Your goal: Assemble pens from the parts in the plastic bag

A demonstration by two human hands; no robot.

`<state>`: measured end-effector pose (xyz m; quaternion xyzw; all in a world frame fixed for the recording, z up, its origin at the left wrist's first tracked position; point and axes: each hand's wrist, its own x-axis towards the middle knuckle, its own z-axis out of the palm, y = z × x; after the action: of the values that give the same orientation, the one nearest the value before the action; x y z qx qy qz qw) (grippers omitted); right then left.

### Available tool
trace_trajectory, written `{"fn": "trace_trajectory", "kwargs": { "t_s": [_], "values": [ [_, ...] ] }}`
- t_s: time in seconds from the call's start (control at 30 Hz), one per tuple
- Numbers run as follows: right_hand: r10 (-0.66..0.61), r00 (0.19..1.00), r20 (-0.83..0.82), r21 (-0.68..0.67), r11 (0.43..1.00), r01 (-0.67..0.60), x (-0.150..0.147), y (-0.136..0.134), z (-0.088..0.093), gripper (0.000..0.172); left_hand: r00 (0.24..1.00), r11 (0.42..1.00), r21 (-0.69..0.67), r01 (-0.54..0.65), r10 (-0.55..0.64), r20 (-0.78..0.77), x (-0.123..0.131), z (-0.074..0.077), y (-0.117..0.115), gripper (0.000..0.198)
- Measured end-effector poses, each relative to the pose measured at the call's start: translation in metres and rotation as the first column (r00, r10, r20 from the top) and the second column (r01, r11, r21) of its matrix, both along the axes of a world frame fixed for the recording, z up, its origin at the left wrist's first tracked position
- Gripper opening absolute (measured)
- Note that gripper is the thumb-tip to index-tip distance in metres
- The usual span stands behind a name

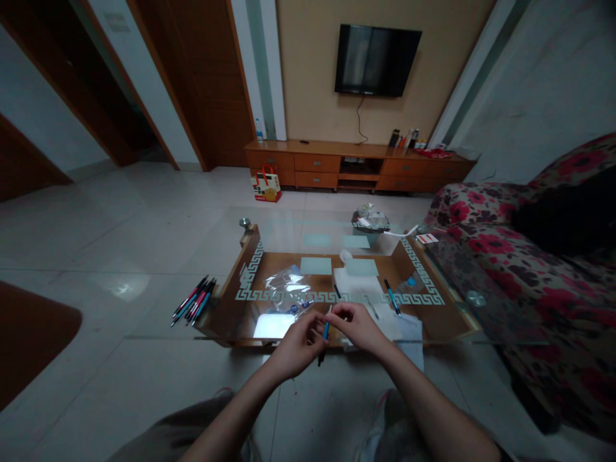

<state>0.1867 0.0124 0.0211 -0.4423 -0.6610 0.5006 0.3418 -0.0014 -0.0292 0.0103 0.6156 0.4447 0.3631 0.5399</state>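
A blue pen point(326, 330) with a dark lower end stands near upright over the front edge of the glass table. My left hand point(302, 343) is closed around its barrel. My right hand point(355, 322) pinches at the pen's upper end, where a thin pale piece shows; the fingers hide what exactly it grips. Just beyond the hands lies a small black piece point(337, 291). Another blue and black pen point(392, 298) rests farther right. A pile of pens point(195, 300), red, blue and dark, lies at the left of the tabletop.
The glass table point(158, 324) carries a clear plastic bag point(287, 283) and white paper point(359, 282). A bottle with a blue cap point(410, 283) shows near the right side. A basket of items point(370, 220) stands at the far edge. A floral sofa point(486, 208) borders the right.
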Motion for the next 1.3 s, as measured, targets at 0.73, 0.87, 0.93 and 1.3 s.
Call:
{"fn": "trace_trajectory", "kwargs": {
  "t_s": [0.73, 0.87, 0.93, 1.3],
  "values": [
    [-0.05, 0.999, 0.014, -0.1, 0.994, 0.051, 0.008, 0.009, -0.017, 0.043, 0.995, 0.998, -0.064, -0.017, 0.023, 0.094, -0.002, -0.004, 0.002, 0.045],
    [-0.288, 0.957, 0.039, -0.052, 0.956, 0.29, 0.026, 0.024, -0.019, 0.046, 0.991, 0.992, -0.099, -0.08, 0.089, 0.095, -0.003, -0.002, 0.003, 0.044],
    [-0.363, 0.924, 0.118, 0.086, 0.931, 0.355, 0.036, 0.029, -0.021, 0.04, 0.988, 0.988, -0.109, -0.105, 0.116, 0.099, -0.003, -0.002, 0.003, 0.043],
    [-0.238, 0.891, 0.387, 0.383, 0.92, 0.079, 0.032, 0.019, -0.033, 0.03, 0.975, 0.977, -0.168, -0.135, 0.161, 0.152, -0.003, -0.011, 0.006, 0.04]
  ]
}}
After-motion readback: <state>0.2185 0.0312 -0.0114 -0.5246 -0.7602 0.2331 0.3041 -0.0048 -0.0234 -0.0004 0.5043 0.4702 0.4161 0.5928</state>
